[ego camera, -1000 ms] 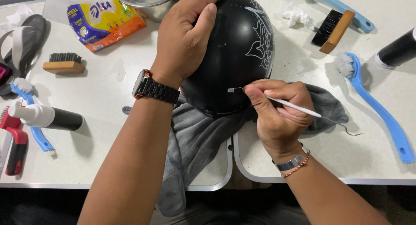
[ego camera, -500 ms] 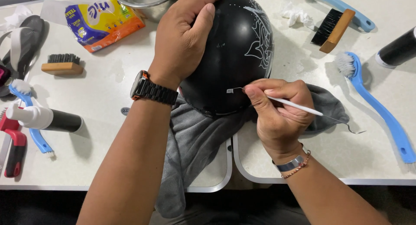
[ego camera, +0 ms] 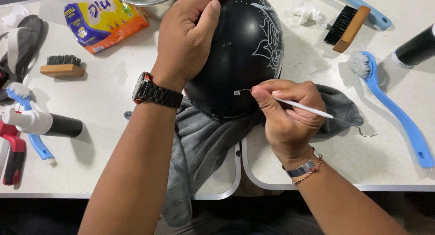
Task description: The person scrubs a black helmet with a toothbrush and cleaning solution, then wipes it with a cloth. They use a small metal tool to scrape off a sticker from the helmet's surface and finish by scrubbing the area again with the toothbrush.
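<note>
Head view, glossy black helmet point(ego camera: 235, 58) with white line art, left hand point(ego camera: 188, 35) gripping it, right hand point(ego camera: 287, 112) pinching pick point(ego camera: 308, 109)

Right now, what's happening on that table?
A person is working on a black helmet that rests on a grey cloth. The left hand presses down on top of the helmet, while the right hand holds a thin white pick tool with its hooked tip against the shell. Blue and wooden brushes lie around.
</note>
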